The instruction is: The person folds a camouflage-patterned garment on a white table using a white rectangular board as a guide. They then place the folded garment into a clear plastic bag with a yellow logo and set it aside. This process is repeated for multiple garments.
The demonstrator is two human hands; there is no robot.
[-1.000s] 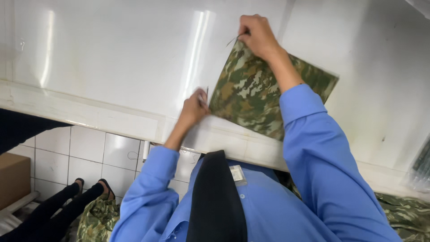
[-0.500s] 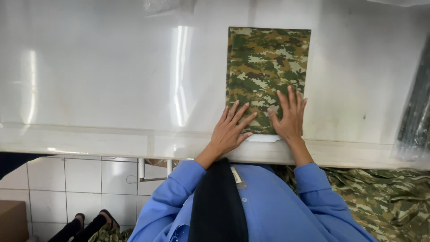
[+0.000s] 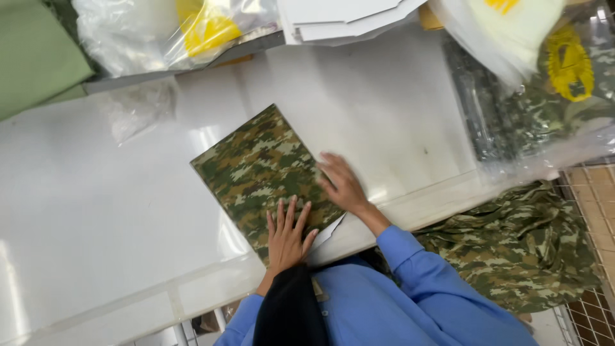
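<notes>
Left hand, right hand, flat on camouflage cloth

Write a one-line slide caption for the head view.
Both hands, left and right, press flat on a camouflage fabric panel lying angled on a white table.

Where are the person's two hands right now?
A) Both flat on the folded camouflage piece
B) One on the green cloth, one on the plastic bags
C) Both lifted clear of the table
A: the left hand and the right hand lie flat on the folded camouflage piece on the white table.
</notes>
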